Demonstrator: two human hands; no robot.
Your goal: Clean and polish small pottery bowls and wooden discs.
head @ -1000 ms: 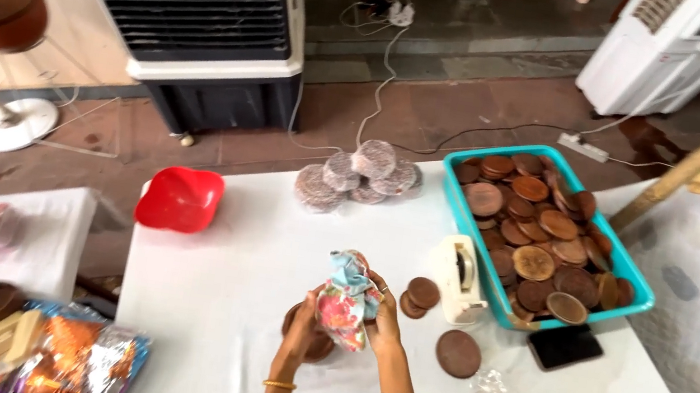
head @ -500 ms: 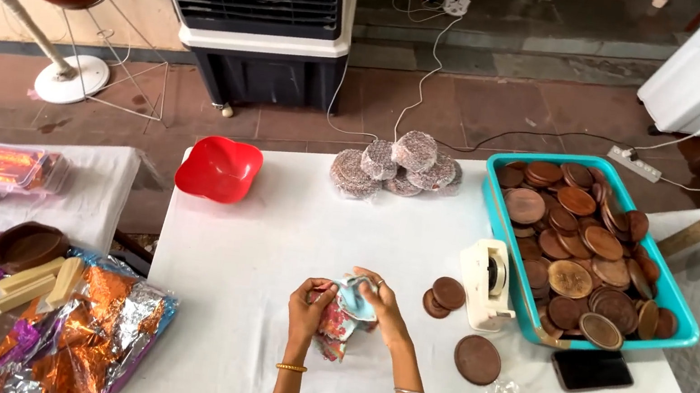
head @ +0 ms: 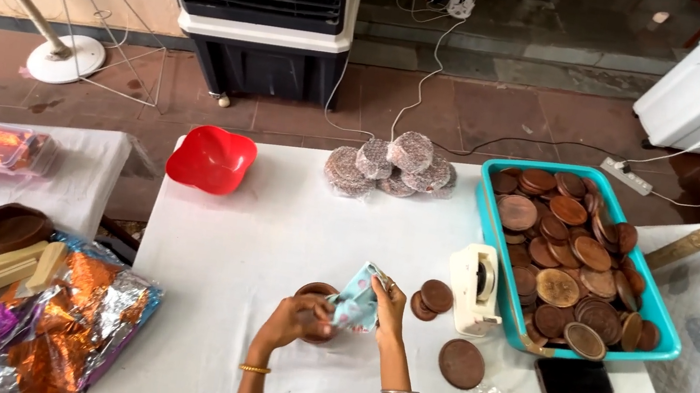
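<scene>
While both hands meet near the counter's (head: 275, 213) front edge, left hand (head: 294, 318) gripping a brown disc (head: 314, 293), right hand (head: 387, 307) pinching patterned wrapping (head: 356, 301) against it, teal tray (head: 488, 216) of discs at the right edge

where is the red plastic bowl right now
In the head view the red plastic bowl sits at the white table's far left corner, left of the wrapped disc stacks.

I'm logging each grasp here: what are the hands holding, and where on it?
Both hands pinch a light-blue patterned wrapper: right hand at its right edge, left hand at its lower left, over a brown disc.
</scene>
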